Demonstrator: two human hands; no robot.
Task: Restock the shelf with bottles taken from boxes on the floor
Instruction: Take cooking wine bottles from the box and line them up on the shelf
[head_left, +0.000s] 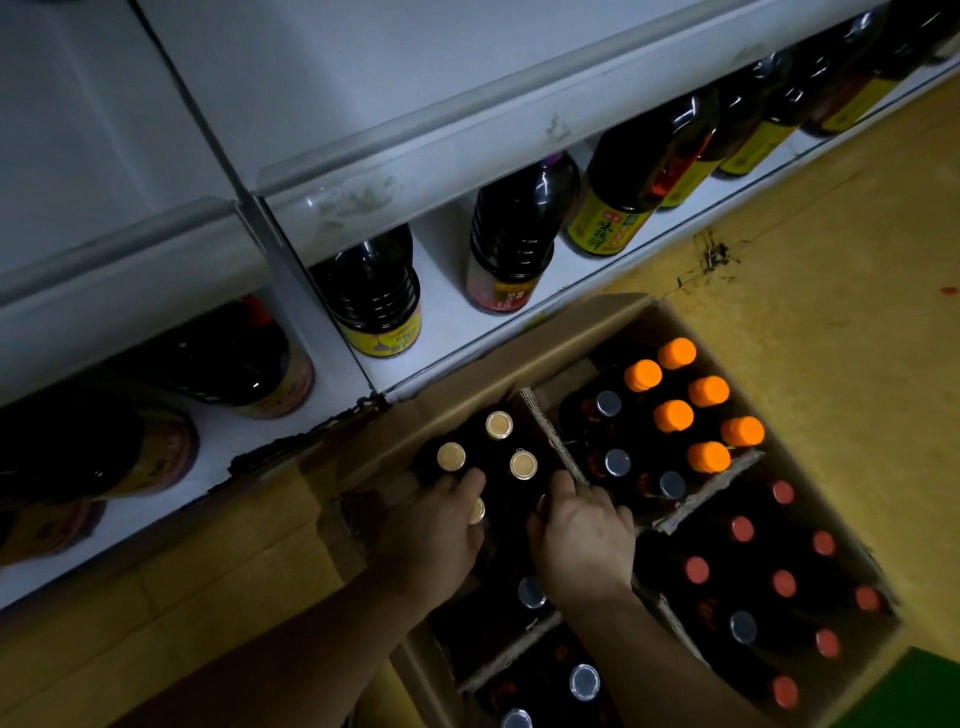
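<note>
From the head view, a cardboard box (566, 332) is sitting open on the yellow floor (831, 234), pushed up against the bottom shelf (452, 322). Corrugated dividers (555, 441) are splitting the box into compartments. The compartment nearest the shelf on the left is holding gold-capped bottles (522, 464), three of their caps showing clear of the hands. Across the divider, orange-capped bottles (674, 415) are standing next to a few grey-capped ones (617, 462), and red-capped bottles (783, 583) are filling the compartment to the right.

Both hands are reaching into the gold-cap compartment. The left hand (441, 525) is curling its fingers around the neck of one gold-capped bottle (477, 510), whose cap is peeking out beside the hand. The right hand (582, 535) is lying just beside the divider with its fingers bent downward over another bottle; I cannot tell whether it is gripping it.

On the shelf, large dark bottles (511, 244) with yellow labels are standing in a row, with gaps of white board between them.
</note>
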